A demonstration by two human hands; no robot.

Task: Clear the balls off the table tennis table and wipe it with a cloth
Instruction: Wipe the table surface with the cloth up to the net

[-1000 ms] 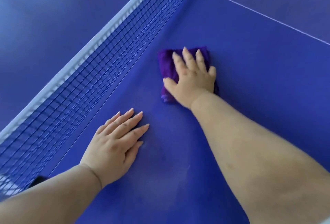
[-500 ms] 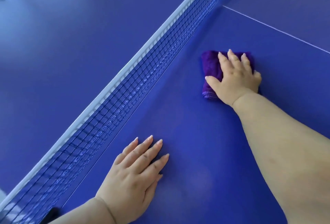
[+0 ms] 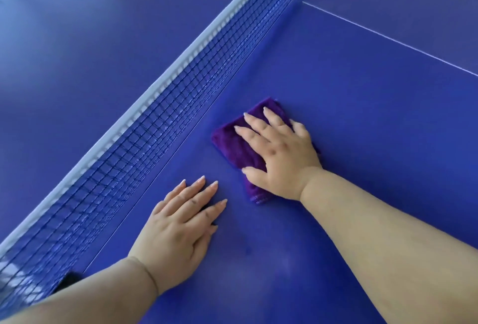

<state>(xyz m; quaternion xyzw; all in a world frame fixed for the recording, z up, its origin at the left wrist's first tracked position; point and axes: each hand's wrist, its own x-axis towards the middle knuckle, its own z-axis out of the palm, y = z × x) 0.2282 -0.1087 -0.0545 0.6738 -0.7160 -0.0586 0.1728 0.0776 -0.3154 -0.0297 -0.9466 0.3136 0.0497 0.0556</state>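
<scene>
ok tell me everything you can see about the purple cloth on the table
The purple cloth looks like soft, plush fabric folded into a thick pad, with layered edges showing at its near corner. It lies flat on the blue table, on the near side of the net and apart from it. The right hand presses it with spread, straight fingers, covering much of it.

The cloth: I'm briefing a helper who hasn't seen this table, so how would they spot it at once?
Start from the blue table tennis table and its white-topped dark mesh net. On the near side of the net, the right hand presses flat on a folded purple fabric cloth. It is the only purple, soft thing there; the left hand beside it rests on bare table.
</scene>
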